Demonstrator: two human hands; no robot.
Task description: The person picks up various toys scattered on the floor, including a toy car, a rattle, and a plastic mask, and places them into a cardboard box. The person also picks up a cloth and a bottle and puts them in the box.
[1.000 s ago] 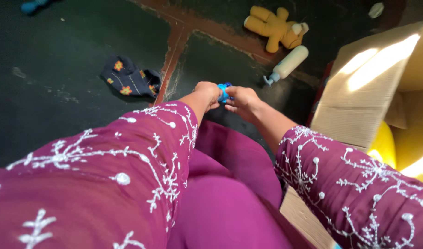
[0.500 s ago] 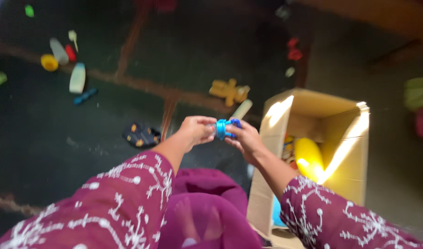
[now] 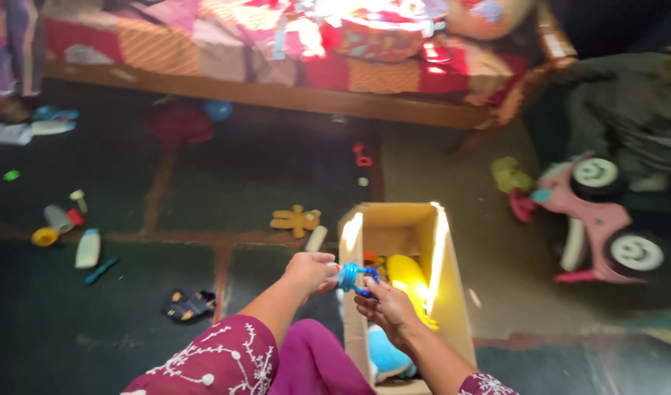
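A small blue ringed toy (image 3: 355, 276) is held between both my hands at the near left edge of an open cardboard box (image 3: 448, 292). My left hand (image 3: 311, 271) grips its left end and my right hand (image 3: 386, 305) holds its right side from below. Inside the box lie a yellow rounded toy (image 3: 410, 279) and a light blue thing (image 3: 389, 355). My maroon embroidered sleeves fill the lower edge of the view.
On the dark floor lie a yellow stuffed doll (image 3: 296, 219), a white bottle (image 3: 315, 238), a dark flowered sock (image 3: 189, 303) and several small bottles and toys (image 3: 66, 230) at left. A pink ride-on toy (image 3: 598, 216) stands right. A bed (image 3: 291, 55) spans the back.
The view has tilted up and pulled back, showing the whole room. Both hands kept hold of the blue toy and now sit at the box's edge.
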